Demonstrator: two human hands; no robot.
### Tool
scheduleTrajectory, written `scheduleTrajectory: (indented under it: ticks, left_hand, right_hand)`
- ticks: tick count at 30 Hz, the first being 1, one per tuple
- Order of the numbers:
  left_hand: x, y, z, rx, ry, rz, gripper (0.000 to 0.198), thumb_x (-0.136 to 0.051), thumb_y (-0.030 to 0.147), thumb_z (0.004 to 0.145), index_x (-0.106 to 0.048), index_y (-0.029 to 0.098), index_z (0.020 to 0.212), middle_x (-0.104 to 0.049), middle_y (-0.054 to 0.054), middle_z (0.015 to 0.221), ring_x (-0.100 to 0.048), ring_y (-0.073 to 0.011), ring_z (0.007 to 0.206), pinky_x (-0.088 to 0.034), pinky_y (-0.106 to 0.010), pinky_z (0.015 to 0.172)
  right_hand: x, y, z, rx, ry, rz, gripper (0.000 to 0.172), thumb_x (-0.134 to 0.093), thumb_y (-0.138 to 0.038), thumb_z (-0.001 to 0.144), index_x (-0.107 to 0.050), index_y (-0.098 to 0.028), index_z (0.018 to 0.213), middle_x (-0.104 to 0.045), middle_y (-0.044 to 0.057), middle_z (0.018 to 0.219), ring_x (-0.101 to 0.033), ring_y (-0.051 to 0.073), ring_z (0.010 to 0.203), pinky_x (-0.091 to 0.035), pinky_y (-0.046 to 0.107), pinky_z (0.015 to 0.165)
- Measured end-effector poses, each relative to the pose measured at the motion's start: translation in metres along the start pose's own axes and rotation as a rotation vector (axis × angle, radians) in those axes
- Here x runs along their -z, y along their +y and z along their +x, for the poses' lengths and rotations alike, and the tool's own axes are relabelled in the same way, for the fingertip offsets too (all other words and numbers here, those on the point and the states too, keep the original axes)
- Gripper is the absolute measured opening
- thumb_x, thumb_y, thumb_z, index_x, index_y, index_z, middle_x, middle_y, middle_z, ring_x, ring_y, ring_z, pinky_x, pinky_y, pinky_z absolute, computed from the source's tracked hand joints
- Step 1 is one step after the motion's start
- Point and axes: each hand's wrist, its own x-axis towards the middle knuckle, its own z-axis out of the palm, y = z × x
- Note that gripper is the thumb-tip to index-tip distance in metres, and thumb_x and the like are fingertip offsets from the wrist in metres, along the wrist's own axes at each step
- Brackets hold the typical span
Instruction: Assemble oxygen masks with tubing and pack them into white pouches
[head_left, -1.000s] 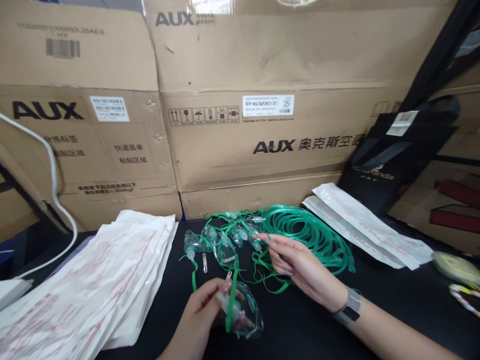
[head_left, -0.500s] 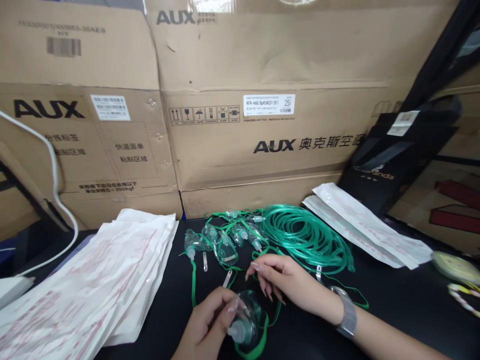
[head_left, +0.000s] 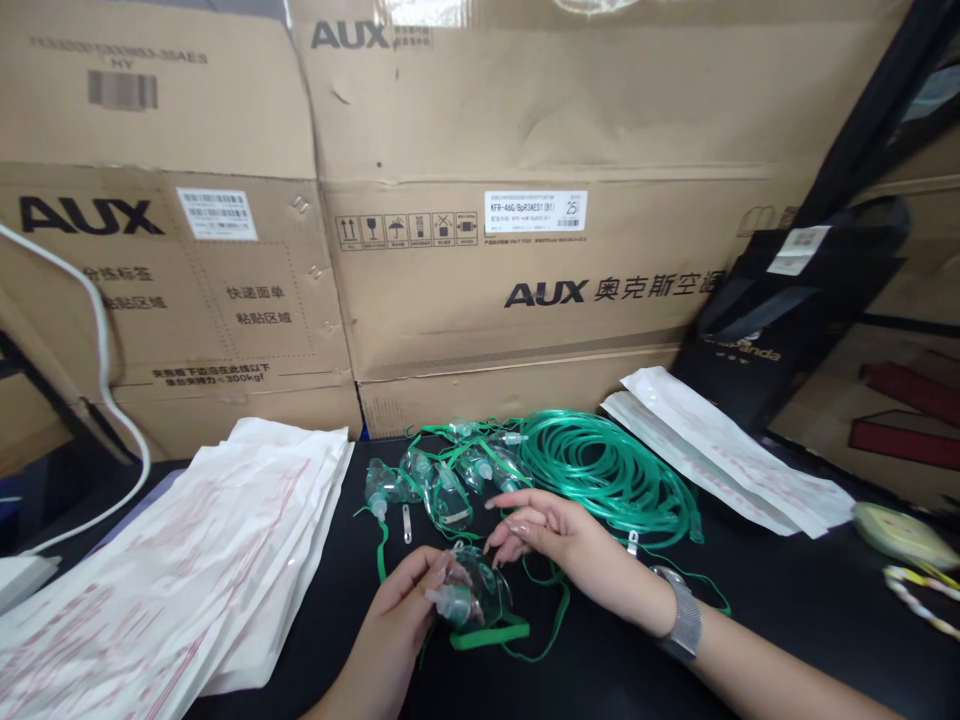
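My left hand (head_left: 416, 595) grips a clear green oxygen mask (head_left: 484, 600) by its left side, thumb near the white connector. The connector points left toward me, and a green elastic strap (head_left: 491, 635) hangs below the mask. Just above the mask's far right edge is my right hand (head_left: 536, 530), fingers loosely bent and apart, with nothing visible in them. Whether its fingertips touch the rim I cannot tell. Beyond both hands lie several more masks (head_left: 442, 490) with green straps, beside a coil of green tubing (head_left: 607, 465).
White printed pouches (head_left: 247, 530) are stacked at left, and more pouches (head_left: 720, 450) lie at back right. Small metal strips (head_left: 407, 523) rest on the black table. Cardboard boxes (head_left: 525, 340) wall off the back. A white cable (head_left: 112, 395) runs at far left.
My left hand has raised the mask slightly away from me and turned it, so the connector sits further left. My right hand has come closer to the mask's rim.
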Motion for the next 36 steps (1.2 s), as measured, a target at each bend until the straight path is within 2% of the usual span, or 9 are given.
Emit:
scheduleTrajectory:
  ticks: [5, 8, 12, 15, 19, 23, 27, 30, 36]
  left_hand:
    - [0.002, 0.0, 0.001, -0.001, 0.003, -0.012, 0.014, -0.067, 0.03, 0.071, -0.067, 0.017, 0.069, -0.057, 0.001, 0.066, -0.048, -0.0116, 0.064, -0.036, -0.021, 0.064]
    - [0.001, 0.001, 0.0, 0.012, 0.013, -0.004, 0.015, -0.068, 0.032, 0.069, -0.067, 0.017, 0.068, -0.057, 0.002, 0.067, -0.048, -0.0115, 0.065, -0.036, -0.02, 0.064]
    - [0.0, 0.002, -0.001, 0.021, 0.012, -0.001, 0.017, -0.069, 0.033, 0.068, -0.067, 0.017, 0.068, -0.057, 0.001, 0.066, -0.048, -0.0117, 0.065, -0.037, -0.02, 0.064]
    - [0.0, 0.002, -0.002, 0.019, 0.028, -0.007, 0.017, -0.07, 0.034, 0.067, -0.067, 0.017, 0.067, -0.058, 0.001, 0.067, -0.049, -0.0124, 0.066, -0.038, -0.021, 0.065]
    - [0.0, 0.002, 0.0, 0.012, 0.02, -0.018, 0.016, -0.069, 0.033, 0.067, -0.068, 0.017, 0.067, -0.06, 0.001, 0.066, -0.05, -0.0121, 0.065, -0.038, -0.021, 0.064]
    - [-0.001, 0.004, 0.001, 0.018, -0.014, 0.025, 0.018, -0.069, 0.034, 0.067, -0.069, 0.016, 0.071, -0.065, -0.001, 0.068, -0.054, -0.0129, 0.066, -0.039, -0.021, 0.065]
    - [-0.001, 0.005, -0.001, 0.017, -0.041, 0.12, 0.023, -0.068, 0.037, 0.069, -0.07, 0.015, 0.077, -0.069, -0.004, 0.072, -0.058, -0.0168, 0.07, -0.04, -0.024, 0.068]
    - [-0.001, 0.004, -0.002, -0.012, -0.056, 0.169, 0.023, -0.065, 0.037, 0.072, -0.07, 0.015, 0.08, -0.071, -0.005, 0.076, -0.059, -0.0179, 0.074, -0.04, -0.025, 0.07]
    - [0.001, 0.001, -0.001, -0.011, -0.077, 0.155, 0.02, -0.062, 0.034, 0.075, -0.068, 0.016, 0.079, -0.07, -0.002, 0.077, -0.056, -0.0147, 0.073, -0.039, -0.022, 0.069]
  right_hand:
    - [0.001, -0.005, 0.002, -0.053, 0.087, -0.025, 0.031, -0.061, -0.045, 0.073, -0.058, -0.014, 0.075, -0.063, 0.003, 0.073, -0.058, 0.011, 0.054, -0.046, 0.025, 0.054]
    - [0.003, -0.005, 0.003, -0.123, 0.153, -0.154, 0.036, -0.062, -0.05, 0.069, -0.063, -0.014, 0.068, -0.05, -0.005, 0.051, -0.037, 0.004, 0.038, -0.026, 0.019, 0.038]
    - [0.003, -0.006, 0.0, -0.186, 0.187, -0.238, 0.042, -0.057, -0.054, 0.072, -0.068, -0.014, 0.074, -0.031, -0.008, 0.043, -0.023, 0.005, 0.039, -0.013, 0.022, 0.039]
    - [0.002, -0.009, -0.003, -0.195, 0.143, -0.176, 0.045, -0.054, -0.054, 0.075, -0.068, -0.013, 0.089, -0.027, -0.008, 0.046, -0.023, 0.006, 0.042, -0.013, 0.022, 0.042]
    - [-0.001, -0.013, -0.004, -0.162, 0.116, -0.098, 0.045, -0.059, -0.047, 0.073, -0.064, -0.013, 0.102, -0.04, -0.007, 0.05, -0.034, 0.007, 0.045, -0.023, 0.022, 0.045]
    - [-0.002, -0.012, -0.002, -0.078, 0.165, -0.013, 0.042, -0.066, -0.041, 0.067, -0.061, -0.015, 0.1, -0.06, -0.002, 0.064, -0.051, 0.01, 0.052, -0.039, 0.025, 0.054]
    - [-0.004, -0.009, -0.001, -0.067, 0.219, 0.006, 0.027, -0.069, -0.036, 0.064, -0.063, -0.016, 0.081, -0.067, 0.003, 0.071, -0.059, 0.013, 0.059, -0.045, 0.028, 0.061]
    - [-0.008, -0.007, -0.004, -0.038, 0.227, -0.095, 0.017, -0.065, -0.034, 0.07, -0.062, -0.018, 0.075, -0.067, 0.002, 0.07, -0.061, 0.014, 0.06, -0.047, 0.027, 0.061]
    - [-0.015, -0.006, -0.018, 0.17, 0.258, -0.603, 0.013, -0.05, -0.025, 0.083, -0.057, -0.02, 0.073, -0.06, 0.0, 0.068, -0.057, 0.014, 0.064, -0.044, 0.026, 0.062]
